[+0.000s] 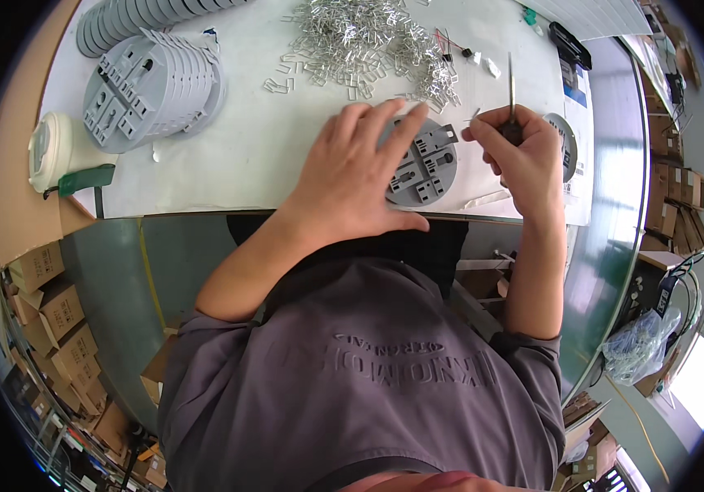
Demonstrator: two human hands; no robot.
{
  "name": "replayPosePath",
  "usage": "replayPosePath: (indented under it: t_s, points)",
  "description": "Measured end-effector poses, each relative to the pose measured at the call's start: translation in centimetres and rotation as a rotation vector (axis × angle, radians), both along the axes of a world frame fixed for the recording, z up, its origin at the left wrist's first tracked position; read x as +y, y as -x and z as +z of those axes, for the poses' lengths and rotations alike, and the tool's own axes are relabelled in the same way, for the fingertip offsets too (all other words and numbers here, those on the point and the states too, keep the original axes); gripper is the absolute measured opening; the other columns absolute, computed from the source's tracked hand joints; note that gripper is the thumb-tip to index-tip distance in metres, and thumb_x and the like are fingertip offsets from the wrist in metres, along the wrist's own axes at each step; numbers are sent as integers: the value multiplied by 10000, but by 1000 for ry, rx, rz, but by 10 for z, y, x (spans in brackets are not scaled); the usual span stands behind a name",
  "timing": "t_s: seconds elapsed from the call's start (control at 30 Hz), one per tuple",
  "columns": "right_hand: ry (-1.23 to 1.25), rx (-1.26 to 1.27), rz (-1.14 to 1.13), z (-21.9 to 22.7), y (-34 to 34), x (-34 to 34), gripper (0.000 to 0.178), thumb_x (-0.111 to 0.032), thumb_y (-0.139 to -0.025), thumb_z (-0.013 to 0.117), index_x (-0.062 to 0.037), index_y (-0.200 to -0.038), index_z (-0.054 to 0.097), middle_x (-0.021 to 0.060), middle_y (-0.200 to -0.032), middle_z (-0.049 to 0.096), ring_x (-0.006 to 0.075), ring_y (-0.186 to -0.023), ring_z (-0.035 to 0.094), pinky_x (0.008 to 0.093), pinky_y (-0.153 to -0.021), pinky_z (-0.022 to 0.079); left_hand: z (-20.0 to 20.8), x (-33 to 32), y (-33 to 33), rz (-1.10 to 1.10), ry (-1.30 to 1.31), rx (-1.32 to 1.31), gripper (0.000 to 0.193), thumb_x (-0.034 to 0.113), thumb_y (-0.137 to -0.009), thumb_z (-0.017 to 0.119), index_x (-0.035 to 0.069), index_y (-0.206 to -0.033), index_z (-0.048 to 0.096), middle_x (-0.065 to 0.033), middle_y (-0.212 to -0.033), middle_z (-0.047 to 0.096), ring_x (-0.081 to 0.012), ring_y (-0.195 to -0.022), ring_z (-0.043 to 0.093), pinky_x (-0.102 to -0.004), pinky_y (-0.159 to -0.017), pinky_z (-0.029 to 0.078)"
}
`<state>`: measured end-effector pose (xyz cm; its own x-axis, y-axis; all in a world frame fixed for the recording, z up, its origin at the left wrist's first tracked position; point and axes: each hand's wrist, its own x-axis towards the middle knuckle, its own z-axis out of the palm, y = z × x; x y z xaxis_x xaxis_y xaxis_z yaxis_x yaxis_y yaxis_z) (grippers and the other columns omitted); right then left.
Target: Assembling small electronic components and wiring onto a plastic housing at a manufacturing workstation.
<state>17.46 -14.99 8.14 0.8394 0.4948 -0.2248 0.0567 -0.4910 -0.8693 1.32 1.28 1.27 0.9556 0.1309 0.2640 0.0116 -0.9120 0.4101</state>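
Observation:
A grey round plastic disc (pixel 430 176) with raised slots and clips lies near the table's front edge. My left hand (pixel 352 168) rests over its left side, fingers spread toward the far rim and thumb stretched along the near side; part of the disc is hidden beneath it. Just right of the disc, my right hand (pixel 524 156) is closed around a screwdriver (pixel 512 86), its thin metal shaft pointing away from me. A small metal piece (pixel 476 114) shows at the thumb and fingertip of that hand. Its exact shape is too small to tell.
Bent metal wire clips (pixel 360 41) lie heaped at the far middle. Stacked grey discs (pixel 155 90) stand left, beside a cream container (pixel 57 152) with a green part. Another grey disc (pixel 563 143) lies beyond my right hand. A black case (pixel 570 45) sits far right.

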Motion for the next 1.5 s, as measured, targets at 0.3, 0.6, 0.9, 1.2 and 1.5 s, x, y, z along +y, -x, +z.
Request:
replayPosePath:
  t_s: [0.3, 0.6, 0.9, 1.2, 1.5]
  points:
    - [-28, -65, 163, -14, 9, 13, 146, -76, -910, 774, 68, -923, 753, 63, -1073, 695, 126, -843, 590, 232, -749, 480, -3, 2, 6, 65, 98, -31, 1029, 636, -655, 914, 102, -1469, 583, -86, -1446, 559, -284, -1236, 521, -427, -1078, 412]
    - [-60, -56, 249, -14, 6, 13, 145, -65, -903, 787, 70, -906, 734, 88, -1213, 676, 140, -934, 610, 233, -814, 502, -2, 11, 0, -13, 177, -127, 841, 342, -716, 850, 108, -1474, 571, -41, -1300, 685, -248, -1194, 582, -402, -1058, 394]
    - [90, -128, 229, -26, 12, 20, 160, -66, -887, 807, 78, -904, 739, 45, -1150, 695, 125, -805, 606, 236, -721, 498, -3, 15, -1, -20, 291, -85, 908, 155, -652, 790, 117, -1528, 554, 18, -1369, 725, -232, -1195, 597, -409, -1110, 381]
    - [216, -366, 285, -8, 15, 14, 91, -7, -850, 807, 15, -934, 780, 55, -1130, 712, 132, -755, 603, 258, -664, 486, -5, 18, 0, -36, 237, -91, 892, 159, -662, 782, 121, -1524, 556, 2, -1323, 731, -230, -1181, 604, -400, -1097, 384]
    - [4, -752, 542, -52, 6, -23, 263, 53, -796, 840, -32, -1044, 818, 42, -1135, 727, 136, -695, 605, 262, -608, 500, 1, 25, -2, -110, 218, -100, 822, 193, -709, 792, 96, -1495, 573, -46, -1136, 747, -238, -1164, 612, -403, -1060, 405]
